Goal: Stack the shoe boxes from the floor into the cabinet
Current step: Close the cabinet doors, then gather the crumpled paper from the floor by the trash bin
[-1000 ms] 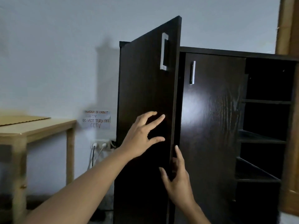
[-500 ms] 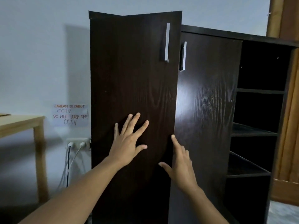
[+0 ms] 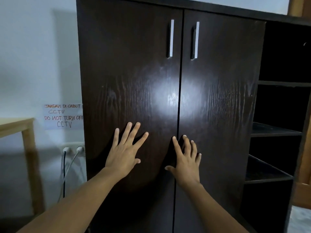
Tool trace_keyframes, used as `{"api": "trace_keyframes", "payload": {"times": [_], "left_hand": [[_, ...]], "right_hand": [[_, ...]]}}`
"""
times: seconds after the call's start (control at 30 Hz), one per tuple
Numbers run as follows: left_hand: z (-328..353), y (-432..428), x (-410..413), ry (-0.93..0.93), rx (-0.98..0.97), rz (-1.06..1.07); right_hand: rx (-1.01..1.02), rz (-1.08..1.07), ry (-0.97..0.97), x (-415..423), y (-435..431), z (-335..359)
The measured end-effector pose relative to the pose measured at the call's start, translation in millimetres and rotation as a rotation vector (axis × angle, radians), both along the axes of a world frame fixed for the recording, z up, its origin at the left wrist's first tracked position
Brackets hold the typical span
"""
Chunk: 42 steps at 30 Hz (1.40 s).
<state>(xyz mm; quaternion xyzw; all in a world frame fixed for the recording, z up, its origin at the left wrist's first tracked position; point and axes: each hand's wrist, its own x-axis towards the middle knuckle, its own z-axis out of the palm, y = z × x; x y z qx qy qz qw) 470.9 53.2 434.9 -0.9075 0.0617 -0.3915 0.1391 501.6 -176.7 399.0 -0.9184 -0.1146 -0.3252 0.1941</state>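
As both doors of the cabinet (image 3: pixel 272 130) sit closed dead ahead, left hand (image 3: pixel 123 153) rests spread on left door (image 3: pixel 127 73), right hand (image 3: pixel 186 163) spread beside the seam (image 3: pixel 180 98).

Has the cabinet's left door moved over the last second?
Yes. The left door has swung shut: it stood open a second ago and now lies flush beside the right door.

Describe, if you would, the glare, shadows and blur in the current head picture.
Head view: glare whitens the left door and right door beside their seam. Head view: left hand and right hand cast dark shadows on the doors. Head view: the table is blurred, the wall sign readable; the open shelves are nearly black.
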Motion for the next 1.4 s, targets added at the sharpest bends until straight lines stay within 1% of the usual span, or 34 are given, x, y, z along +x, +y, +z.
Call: {"api": "trace_keyframes", "payload": {"times": [0.1,0.23,0.33,0.43,0.53,0.67,0.87,0.97,1.07,1.17,1.23,1.4], "left_hand": [[-1,0,7,0.017,0.017,0.006],[-14,2,5,0.068,0.018,0.073],[-10,3,2,0.109,-0.017,0.081],[4,5,-7,0.172,-0.096,0.039],[14,2,-22,0.277,-0.206,0.001],[23,-17,-57,0.382,-0.345,-0.091],[10,-67,-109,0.485,-0.387,-0.236],[11,-102,-122,0.488,-0.407,-0.325],[-3,-134,-133,0.519,-0.408,-0.384],[-38,-159,-146,0.614,-0.399,-0.405],[-59,-173,-151,0.639,-0.399,-0.426],[-74,-216,-142,0.695,-0.378,-0.516]], "right_hand": [[-0.011,-0.017,0.004,11,-1,-5],[-0.025,0.011,0.05,9,6,-19],[-0.033,0.052,0.099,7,8,-8],[-0.081,0.095,0.153,1,2,10],[-0.067,0.113,0.208,-19,-12,16],[-0.051,0.073,0.211,-64,-45,25],[-0.051,0.027,0.215,-126,-98,30],[-0.069,-0.003,0.228,-144,-134,34],[-0.064,-0.036,0.28,-162,-165,18],[-0.042,-0.071,0.35,-181,-190,-12],[-0.033,-0.097,0.361,-193,-204,-30],[0.015,-0.159,0.385,-211,-238,-58]]}}
